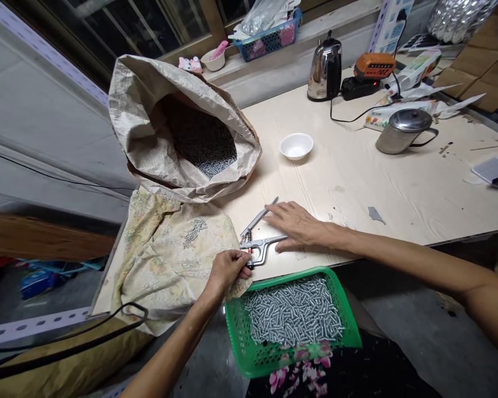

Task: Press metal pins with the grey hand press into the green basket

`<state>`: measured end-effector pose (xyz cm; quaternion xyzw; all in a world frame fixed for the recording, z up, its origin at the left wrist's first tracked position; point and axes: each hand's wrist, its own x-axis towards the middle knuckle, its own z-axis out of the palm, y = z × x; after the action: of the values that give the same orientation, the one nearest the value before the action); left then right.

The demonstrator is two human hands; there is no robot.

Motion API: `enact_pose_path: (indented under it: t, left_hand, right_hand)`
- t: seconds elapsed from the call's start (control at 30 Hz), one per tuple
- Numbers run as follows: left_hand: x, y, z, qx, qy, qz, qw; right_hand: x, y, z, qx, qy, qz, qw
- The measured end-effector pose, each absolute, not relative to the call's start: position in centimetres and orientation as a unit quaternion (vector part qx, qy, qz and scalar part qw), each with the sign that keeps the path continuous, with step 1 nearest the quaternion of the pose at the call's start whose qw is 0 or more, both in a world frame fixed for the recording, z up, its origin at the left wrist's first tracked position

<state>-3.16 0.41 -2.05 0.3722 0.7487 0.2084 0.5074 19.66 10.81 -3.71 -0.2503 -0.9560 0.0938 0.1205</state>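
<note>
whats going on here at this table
A person is at the table with a green basket of small metal screws at their lap. Their right hand lies flat on the handles of a plier-like tool; the left hand is curled at the tool's head, by a patterned cloth. An open sack of more screws stands behind.

We make out red digits, seemingly "102" though blurred, on the orange device (374, 65) just right of the kettle (325, 69). Print on the packets (415, 71) farther right of the kettle is too small for us to read.
</note>
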Motion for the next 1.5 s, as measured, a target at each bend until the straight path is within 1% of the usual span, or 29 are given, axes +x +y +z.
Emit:
enact_pose_path:
  t: [0.1,0.23,0.37,0.47,0.53,0.6,0.67,0.73,0.83,0.9,0.97,1.2,1.4,1.5]
  left_hand:
    - [-2.9,0.4,-1.8,0.367,0.753,0.207,0.505]
    - [-2.5,0.4,-1.4,0.368,0.761,0.205,0.494]
    - [-2.5,0.3,-1.6,0.373,0.761,0.211,0.486]
    - [-2.9,-0.3,-1.9,0.396,0.763,0.191,0.474]
    - [-2.8,-0.7,-2.0,0.456,0.774,0.174,0.403]
    - [-2.4,-0.8,-1.9,0.554,0.768,0.174,0.268]
    - [-1.4,-0.2,-1.8,0.659,0.717,0.177,0.143]
    - [-0.3,1.3,-1.7,0.745,0.642,0.159,0.089]
    - [0.9,4.1,-1.7,0.817,0.561,0.092,0.101]
    - [1.4,5.7,-1.7,0.830,0.543,0.051,0.119]
    - [1.8,6.7,-1.9,0.831,0.541,0.041,0.121]
    - [2.3,7.0,-2.8,0.815,0.558,0.117,0.105]
    - [3.5,2.5,-5.1,0.800,0.568,0.188,0.051]
    - [5.3,0.5,-6.4,0.791,0.576,0.198,0.050]
  right_hand:
    - [19.7,12.6,-3.6,-0.256,-0.958,0.085,0.099]
    - [19.3,14.0,-3.5,-0.237,-0.964,0.110,0.052]
    - [18.9,13.8,-3.0,-0.248,-0.961,0.107,0.050]
    - [18.8,13.5,-2.9,-0.255,-0.961,0.098,0.050]
    - [18.8,13.2,-3.0,-0.260,-0.960,0.099,0.044]
    - [18.8,12.9,-3.2,-0.265,-0.957,0.109,0.039]
    - [18.8,12.7,-3.2,-0.270,-0.954,0.120,0.039]
    - [18.9,12.4,-3.0,-0.272,-0.952,0.131,0.038]
    - [19.2,12.1,-2.4,-0.273,-0.951,0.146,0.029]
    - [19.4,12.1,-2.2,-0.282,-0.947,0.151,0.026]
    - [19.6,12.2,-2.2,-0.294,-0.943,0.150,0.028]
    - [19.4,12.8,-2.8,-0.313,-0.935,0.160,0.038]
    - [20.9,14.5,-3.1,-0.282,-0.948,0.143,0.026]
    - [21.1,14.9,-3.4,-0.301,-0.946,0.118,0.035]
